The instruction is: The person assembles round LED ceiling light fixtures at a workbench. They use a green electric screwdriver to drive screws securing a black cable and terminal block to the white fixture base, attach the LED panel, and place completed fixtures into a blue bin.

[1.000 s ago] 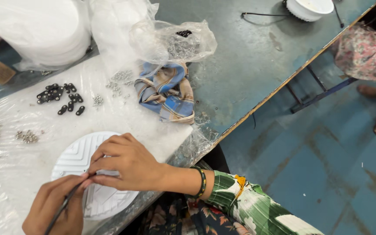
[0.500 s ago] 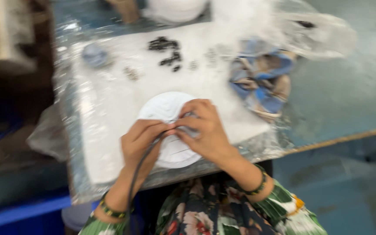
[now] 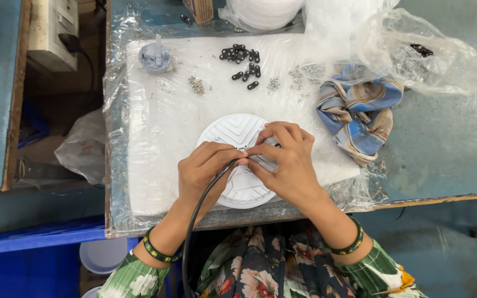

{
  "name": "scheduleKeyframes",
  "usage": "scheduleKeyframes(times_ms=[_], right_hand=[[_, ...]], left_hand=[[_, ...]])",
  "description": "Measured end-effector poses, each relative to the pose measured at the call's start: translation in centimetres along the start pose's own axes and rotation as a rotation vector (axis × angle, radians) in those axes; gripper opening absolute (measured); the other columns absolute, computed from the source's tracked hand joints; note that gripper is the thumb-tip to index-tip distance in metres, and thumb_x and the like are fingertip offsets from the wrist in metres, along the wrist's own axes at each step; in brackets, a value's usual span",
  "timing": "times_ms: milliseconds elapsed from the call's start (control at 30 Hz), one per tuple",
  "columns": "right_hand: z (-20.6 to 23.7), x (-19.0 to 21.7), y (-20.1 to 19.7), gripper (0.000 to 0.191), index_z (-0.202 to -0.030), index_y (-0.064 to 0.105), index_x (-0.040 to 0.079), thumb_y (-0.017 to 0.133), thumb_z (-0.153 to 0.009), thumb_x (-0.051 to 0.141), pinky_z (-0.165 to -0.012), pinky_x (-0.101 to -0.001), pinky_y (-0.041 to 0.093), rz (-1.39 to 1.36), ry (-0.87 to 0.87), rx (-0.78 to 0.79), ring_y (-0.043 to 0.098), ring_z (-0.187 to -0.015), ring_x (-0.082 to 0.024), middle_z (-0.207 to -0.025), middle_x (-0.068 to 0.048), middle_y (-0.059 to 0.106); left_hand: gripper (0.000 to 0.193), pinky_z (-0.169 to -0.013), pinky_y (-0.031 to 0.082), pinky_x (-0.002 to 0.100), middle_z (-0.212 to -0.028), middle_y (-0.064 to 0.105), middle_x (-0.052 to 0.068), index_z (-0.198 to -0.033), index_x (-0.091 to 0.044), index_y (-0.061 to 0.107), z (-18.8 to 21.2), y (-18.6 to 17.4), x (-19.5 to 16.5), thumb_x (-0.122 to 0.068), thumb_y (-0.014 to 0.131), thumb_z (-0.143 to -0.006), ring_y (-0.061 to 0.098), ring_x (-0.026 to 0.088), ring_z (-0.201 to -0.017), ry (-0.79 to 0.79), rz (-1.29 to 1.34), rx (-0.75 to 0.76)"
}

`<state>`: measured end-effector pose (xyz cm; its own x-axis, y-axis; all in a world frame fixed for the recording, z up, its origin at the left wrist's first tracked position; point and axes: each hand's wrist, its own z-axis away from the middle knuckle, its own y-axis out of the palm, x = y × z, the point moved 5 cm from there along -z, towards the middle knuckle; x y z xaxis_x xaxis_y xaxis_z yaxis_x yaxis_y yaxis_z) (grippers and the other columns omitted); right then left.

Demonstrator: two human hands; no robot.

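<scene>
A round white ribbed plastic disc (image 3: 233, 132) lies on a plastic-covered white sheet (image 3: 161, 138) near the table's front edge. My left hand (image 3: 202, 168) pinches a black cable (image 3: 194, 226) that runs from below up onto the disc. Right beside it, my right hand (image 3: 285, 160) rests on the disc's middle, its fingertips closed on the cable's end or a small part there; the exact piece is hidden by my fingers. Both hands meet over the disc.
Small black parts (image 3: 241, 58) and silvery screws (image 3: 196, 84) lie at the sheet's far side. A small grey cup (image 3: 154, 57) stands at the far left. A striped blue cloth (image 3: 360, 110) and a crumpled clear bag (image 3: 420, 52) lie right. A stack of white discs (image 3: 260, 11) sits at the back.
The view has swung and steadied, now looking straight down at the table. My hands stay together over the white disc, and the black cable is now plainly in my left hand.
</scene>
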<state>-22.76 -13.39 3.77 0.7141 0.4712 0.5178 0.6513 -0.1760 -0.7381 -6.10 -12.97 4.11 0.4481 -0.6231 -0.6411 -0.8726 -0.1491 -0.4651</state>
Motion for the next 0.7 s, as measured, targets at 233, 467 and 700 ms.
scheduleKeyframes(times_ms=[233, 467, 700], right_hand=[[1.2, -0.6, -0.7, 0.021, -0.106, 0.078, 0.018, 0.081, -0.085, 0.019, -0.106, -0.0468, 0.033, -0.013, -0.18, 0.001, 0.06, -0.123, -0.02, -0.113, 0.003, 0.066], [1.1, -1.4, -1.3, 0.033, -0.117, 0.07, 0.016, 0.076, -0.084, 0.016, -0.101, -0.046, 0.041, 0.022, -0.405, 0.119, 0.06, -0.115, -0.025, -0.119, -0.005, 0.064], [-0.2, -1.6, -1.2, 0.039, -0.116, 0.071, 0.018, 0.075, -0.077, 0.016, -0.093, -0.0449, 0.041, 0.046, -0.496, 0.158, 0.057, -0.107, -0.028, -0.116, -0.006, 0.062]], left_hand=[[0.022, -0.079, 0.056, 0.034, -0.099, 0.074, 0.004, -0.103, -0.009, 0.076, -0.7, -1.2, 1.7, -0.01, 0.081, -0.081, 0.068, 0.024, -0.1, -0.205, 0.044, 0.252], [0.013, -0.085, 0.05, 0.038, -0.097, 0.07, 0.004, -0.092, -0.011, 0.075, -1.2, -0.6, 1.0, -0.012, 0.078, -0.079, 0.059, 0.028, -0.1, -0.161, -0.097, 0.294], [0.016, -0.079, 0.05, 0.039, -0.091, 0.069, 0.003, -0.09, -0.015, 0.075, -3.5, 0.3, 2.1, -0.019, 0.078, -0.075, 0.059, 0.028, -0.093, -0.197, -0.191, 0.551]])
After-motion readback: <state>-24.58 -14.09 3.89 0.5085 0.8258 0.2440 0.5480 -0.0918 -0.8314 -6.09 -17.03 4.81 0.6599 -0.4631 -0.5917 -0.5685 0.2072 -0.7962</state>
